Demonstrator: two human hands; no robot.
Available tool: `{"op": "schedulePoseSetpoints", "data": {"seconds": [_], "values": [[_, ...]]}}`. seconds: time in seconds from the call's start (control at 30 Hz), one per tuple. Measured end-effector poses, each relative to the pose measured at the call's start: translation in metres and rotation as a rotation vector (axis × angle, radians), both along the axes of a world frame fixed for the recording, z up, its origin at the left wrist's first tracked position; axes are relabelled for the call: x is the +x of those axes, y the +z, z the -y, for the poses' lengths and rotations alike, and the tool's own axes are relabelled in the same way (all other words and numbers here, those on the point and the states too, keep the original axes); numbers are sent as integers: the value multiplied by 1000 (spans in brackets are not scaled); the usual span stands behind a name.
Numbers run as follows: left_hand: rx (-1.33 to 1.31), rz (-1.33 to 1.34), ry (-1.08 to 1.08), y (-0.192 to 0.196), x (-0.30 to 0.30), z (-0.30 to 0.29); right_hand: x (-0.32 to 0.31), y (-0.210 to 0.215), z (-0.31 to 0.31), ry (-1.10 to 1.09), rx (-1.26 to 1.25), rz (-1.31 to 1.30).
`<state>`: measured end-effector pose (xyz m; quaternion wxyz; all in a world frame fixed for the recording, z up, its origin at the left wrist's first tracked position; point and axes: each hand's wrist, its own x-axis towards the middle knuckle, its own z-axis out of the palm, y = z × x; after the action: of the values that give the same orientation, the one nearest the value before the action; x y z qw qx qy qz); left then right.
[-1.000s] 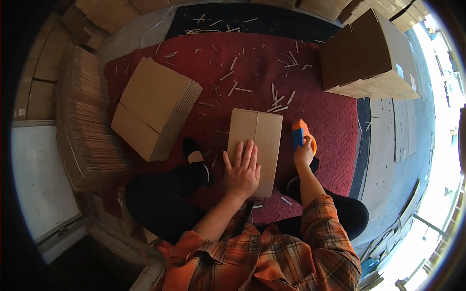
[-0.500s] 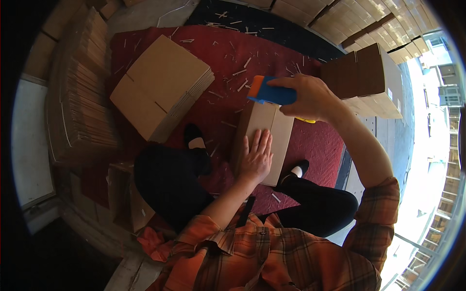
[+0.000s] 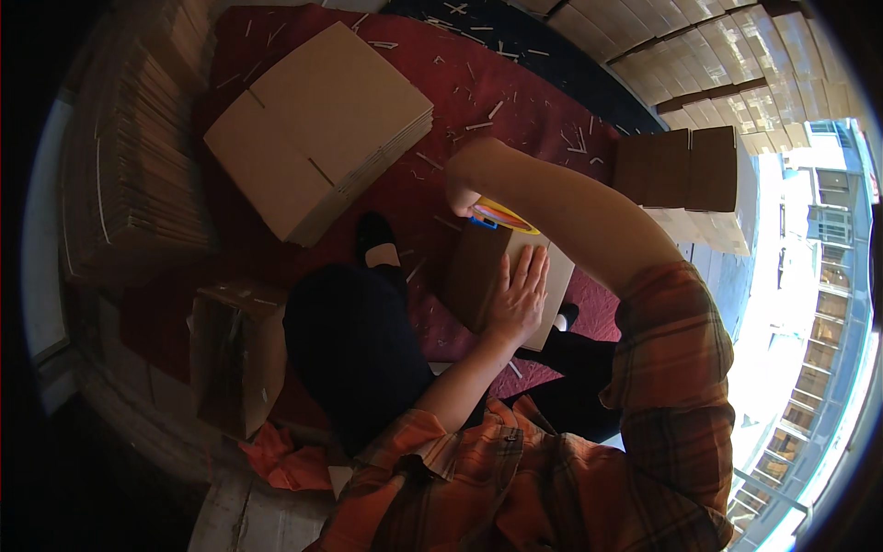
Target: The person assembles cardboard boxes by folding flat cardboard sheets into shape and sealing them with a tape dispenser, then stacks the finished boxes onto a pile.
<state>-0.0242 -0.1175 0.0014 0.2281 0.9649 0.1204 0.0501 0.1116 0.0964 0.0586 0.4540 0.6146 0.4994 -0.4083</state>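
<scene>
left hand (image 3: 518, 299) flat on the box (image 3: 478, 276); right hand (image 3: 467, 189) clamps the tape dispenser (image 3: 499, 218) at its twelve o'clock edge, sealing looks barely begun.

A stack of flattened cardboard boxes (image 3: 317, 138) lies ahead of you to the left on the dark red carpet (image 3: 432, 120). Pale strips of scrap (image 3: 478, 124) are scattered across that carpet, thickest toward its far edge. At your far left you have a tall pile of flat cardboard sheets (image 3: 129, 156). An open box (image 3: 235, 354) sits by your left knee, with an orange cloth (image 3: 285, 460) just beside it. Assembled boxes (image 3: 690, 170) stand to your right.
</scene>
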Motion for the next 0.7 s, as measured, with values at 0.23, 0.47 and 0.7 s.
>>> {"op": "schedulePoseSetpoints", "data": {"seconds": [0.23, 0.47, 0.7], "values": [[-73, -11, 12, -4, -4, -2, -21, -2, -16, -22, -86, 80], [-65, -27, 11, -8, -2, 4, -32, 13, -32, -139, -132, 147], [-67, 20, 29, -11, -4, 1, -23, -24, -22, 9, -348, 104]]}}
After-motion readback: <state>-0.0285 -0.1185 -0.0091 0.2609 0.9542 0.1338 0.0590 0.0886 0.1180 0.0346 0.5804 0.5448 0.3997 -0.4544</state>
